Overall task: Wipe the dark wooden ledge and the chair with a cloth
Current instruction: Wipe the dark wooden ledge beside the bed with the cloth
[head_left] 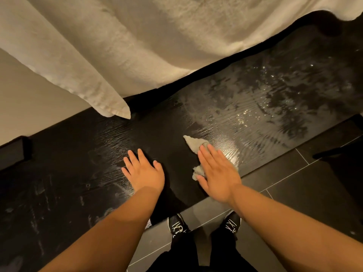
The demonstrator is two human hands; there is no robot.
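Observation:
The dark wooden ledge [82,154] runs diagonally across the head view, wet and streaky towards the right. A small grey cloth [193,144] lies on it near the front edge. My right hand [217,171] presses flat on the cloth with straight fingers, and cloth corners stick out above and to the left of it. My left hand [144,171] rests flat on the bare ledge just left of the cloth, fingers spread. The chair is mostly out of view; a dark shape at the right edge [337,154] may be part of it.
A white towel [137,46] hangs down over the back of the ledge, its corner almost touching the wood. Dark floor tiles [284,183] lie in front of the ledge, with my black shoes [177,224] on them. A beige wall [23,107] stands at the left.

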